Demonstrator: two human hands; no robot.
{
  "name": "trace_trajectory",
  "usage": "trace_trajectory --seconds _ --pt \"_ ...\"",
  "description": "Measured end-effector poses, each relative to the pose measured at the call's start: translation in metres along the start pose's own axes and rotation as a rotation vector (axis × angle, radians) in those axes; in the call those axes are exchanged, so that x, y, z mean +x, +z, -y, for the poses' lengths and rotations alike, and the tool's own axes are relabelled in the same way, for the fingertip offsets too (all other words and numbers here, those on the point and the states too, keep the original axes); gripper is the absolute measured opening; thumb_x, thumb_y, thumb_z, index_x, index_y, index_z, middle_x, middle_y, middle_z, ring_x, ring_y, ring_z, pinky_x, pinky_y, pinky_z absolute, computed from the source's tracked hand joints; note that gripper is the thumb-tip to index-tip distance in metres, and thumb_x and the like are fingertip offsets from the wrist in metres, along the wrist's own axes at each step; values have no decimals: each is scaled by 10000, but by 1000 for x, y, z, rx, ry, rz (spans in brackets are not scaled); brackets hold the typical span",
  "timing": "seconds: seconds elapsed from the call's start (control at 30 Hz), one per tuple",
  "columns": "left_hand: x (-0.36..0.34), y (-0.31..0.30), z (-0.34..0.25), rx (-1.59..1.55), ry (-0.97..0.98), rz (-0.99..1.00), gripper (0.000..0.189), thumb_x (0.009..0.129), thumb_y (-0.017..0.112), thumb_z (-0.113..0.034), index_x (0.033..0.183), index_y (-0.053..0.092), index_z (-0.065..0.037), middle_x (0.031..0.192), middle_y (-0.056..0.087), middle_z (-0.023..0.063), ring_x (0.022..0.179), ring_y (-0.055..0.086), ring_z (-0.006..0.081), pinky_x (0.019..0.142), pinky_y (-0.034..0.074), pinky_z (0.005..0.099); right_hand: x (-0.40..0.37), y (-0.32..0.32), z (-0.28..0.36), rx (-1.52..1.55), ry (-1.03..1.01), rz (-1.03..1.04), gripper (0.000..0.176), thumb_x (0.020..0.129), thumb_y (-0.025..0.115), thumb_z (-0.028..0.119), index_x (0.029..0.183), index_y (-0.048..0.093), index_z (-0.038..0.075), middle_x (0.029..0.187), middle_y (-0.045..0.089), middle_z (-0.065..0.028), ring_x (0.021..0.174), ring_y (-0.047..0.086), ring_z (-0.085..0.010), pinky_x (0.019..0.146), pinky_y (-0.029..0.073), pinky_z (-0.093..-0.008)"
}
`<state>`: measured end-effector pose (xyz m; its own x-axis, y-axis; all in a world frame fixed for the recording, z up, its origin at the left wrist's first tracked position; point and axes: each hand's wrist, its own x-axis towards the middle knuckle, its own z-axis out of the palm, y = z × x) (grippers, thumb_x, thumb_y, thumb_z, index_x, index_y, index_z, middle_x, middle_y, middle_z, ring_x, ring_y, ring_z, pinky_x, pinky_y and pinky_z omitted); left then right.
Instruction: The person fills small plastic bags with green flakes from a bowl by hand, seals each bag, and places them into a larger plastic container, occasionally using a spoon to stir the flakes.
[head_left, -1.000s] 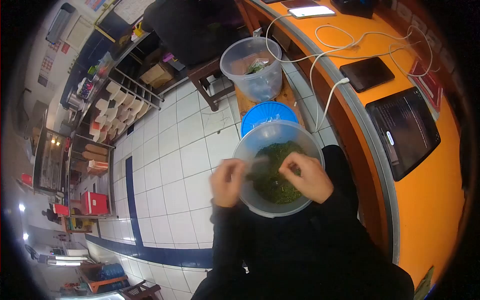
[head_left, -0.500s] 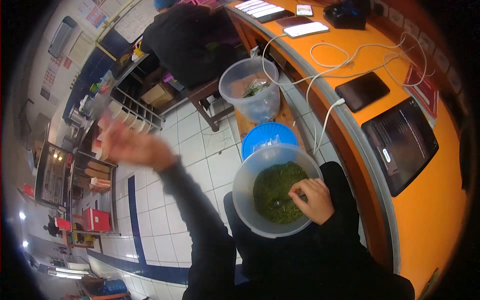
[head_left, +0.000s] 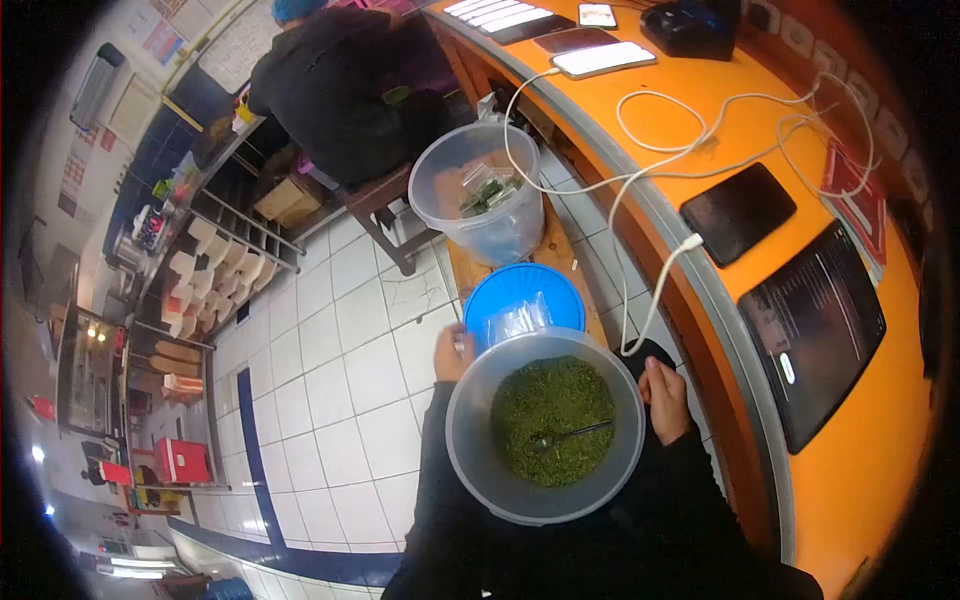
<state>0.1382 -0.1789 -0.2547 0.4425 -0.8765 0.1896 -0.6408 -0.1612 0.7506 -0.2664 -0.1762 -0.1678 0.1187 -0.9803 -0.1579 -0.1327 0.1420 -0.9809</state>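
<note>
A translucent plastic bucket (head_left: pixel 462 460) in front of me holds finely chopped dried green herbs (head_left: pixel 535 400). On the herbs lies a dark-handled spoon (head_left: pixel 575 434), its bowl partly sunk in. My left hand (head_left: pixel 453 352) is at the bucket's far left rim, fingers bent and closed; I cannot tell what is between them. Beside the right rim is my right hand (head_left: pixel 667 402), fingers curled inward and thumb on top, off the spoon. Just behind the bucket, clear plastic bags (head_left: pixel 522 316) rest on a blue lid (head_left: pixel 560 288), close to my left hand.
A second clear bucket (head_left: pixel 425 185) with filled packets (head_left: pixel 490 190) stands behind on a wooden bench (head_left: pixel 560 250). Along the right runs an orange counter (head_left: pixel 640 90) with a phone (head_left: pixel 738 212), a tablet (head_left: pixel 815 330) and a white cable (head_left: pixel 655 290). A person (head_left: pixel 345 90) sits ahead.
My left hand has come down from the air at the left to the bucket's rim. My right hand has let go of the spoon and moved outside the bucket. The view has shifted slightly.
</note>
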Motion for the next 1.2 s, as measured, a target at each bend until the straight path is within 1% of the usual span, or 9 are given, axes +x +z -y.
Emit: trace_trajectory --seconds 0.03,0.13,0.27,0.37,0.47,0.73,0.8,0.97,1.2 --pt "-7 10 13 -3 -115 93 314 982 696 -239 1209 668 -24 1080 731 153 971 714 302 859 558 420 17 7 -6 -11 6 1 480 1128 484 321 768 625 37 680 549 -10 644 521 -111 609 402 -318" --pt "-2 12 0 -41 -180 222 373 970 714 -314 1214 672 -35 1063 750 149 927 725 296 839 566 418 69 31 -17 5 59 103 346 1098 558 277 898 663 16 734 591 -27 689 571 -116 651 457 -291" --pt "11 15 -24 142 -208 268 560 920 740 -481 1255 641 -44 1086 747 166 1006 726 345 874 563 461 148 85 -62 -58 40 254 241 1064 617 214 1040 700 -11 831 685 -68 778 647 -134 724 522 -297" --pt "14 21 -25 221 -158 247 640 867 824 -459 1282 609 -22 1054 743 175 887 734 329 793 572 447 172 118 -82 -210 1 364 223 1043 628 172 1127 706 -19 924 732 -110 842 687 -181 764 544 -327" --pt "16 24 -31 248 -181 291 738 838 847 -462 1356 520 -51 1057 732 176 966 729 368 831 570 466 174 139 -80 -380 -138 342 201 977 672 116 1150 711 22 967 743 -145 895 715 -265 802 558 -399" --pt "25 32 -36 358 -151 309 749 801 874 -439 1362 511 -100 990 720 162 907 729 373 795 569 493 179 144 -79 -326 -143 392 171 942 727 160 1062 754 41 941 754 -124 864 715 -252 776 556 -398" --pt "28 26 -46 330 -165 395 686 859 810 -421 1383 491 -116 1105 721 173 995 717 392 823 560 509 178 145 -73 -303 -143 406 183 921 756 178 1047 764 45 916 752 -122 839 715 -257 762 556 -397" --pt "28 29 -47 300 -126 411 647 864 812 -395 1363 510 -115 1025 728 154 955 720 378 791 556 508 174 147 -47 -558 -29 346 280 840 837 250 1007 761 38 891 757 -144 809 729 -296 731 566 -413" --pt "28 26 -49 315 -119 438 618 866 813 -386 1337 527 -106 962 736 152 930 726 380 776 554 509 180 155 -62 -617 -152 290 222 833 817 176 921 720 -3 874 744 -185 786 722 -325 710 559 -449"
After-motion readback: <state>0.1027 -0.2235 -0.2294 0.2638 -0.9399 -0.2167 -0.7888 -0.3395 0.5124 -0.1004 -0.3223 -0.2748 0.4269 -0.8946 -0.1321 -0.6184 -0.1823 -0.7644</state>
